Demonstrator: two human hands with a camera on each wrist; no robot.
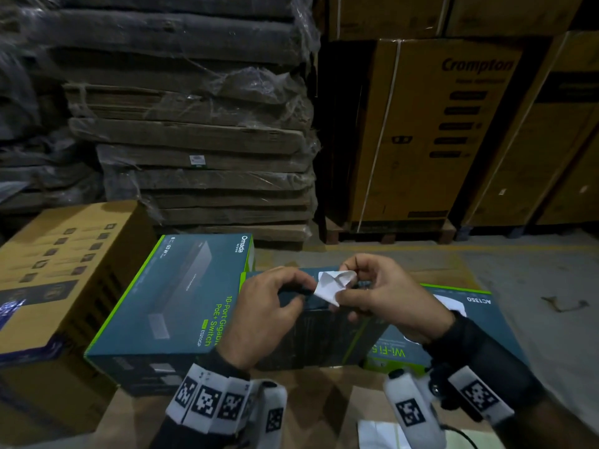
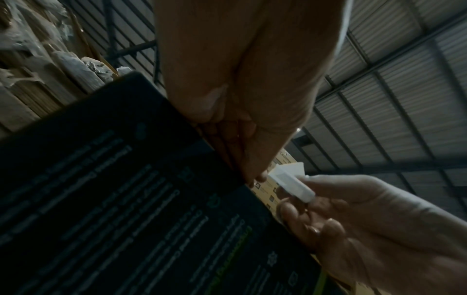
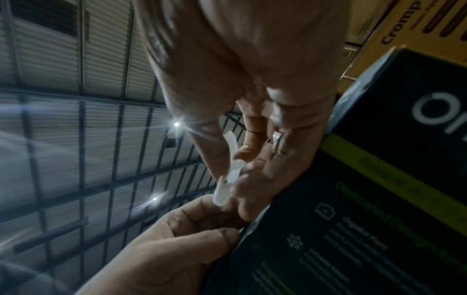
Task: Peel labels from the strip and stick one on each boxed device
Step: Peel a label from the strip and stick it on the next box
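1. Take the upright dark box (image 1: 317,322) as your landmark; it stands on edge between the flat 10-port switch box (image 1: 175,296) on its left and the flat Wi-Fi box (image 1: 460,322) on its right.
2. The label piece (image 1: 334,285) sits just above that box's top edge, crumpled and partly folded, its long axis running across from one hand to the other.
3. Your right hand (image 1: 385,298) pinches the label's right end between thumb and curled fingers.
4. Your left hand (image 1: 269,306) has its fingers curled at the box's top edge, the thumb and fingertip meeting the label's left corner; whether they grip the paper or only the box, I cannot tell.
5. Judged from this, the right hand is nearer to control: pull the paper rightward, away from the left fingertips, to separate label from backing.
6. More white paper (image 1: 379,432) lies near you, below the box.
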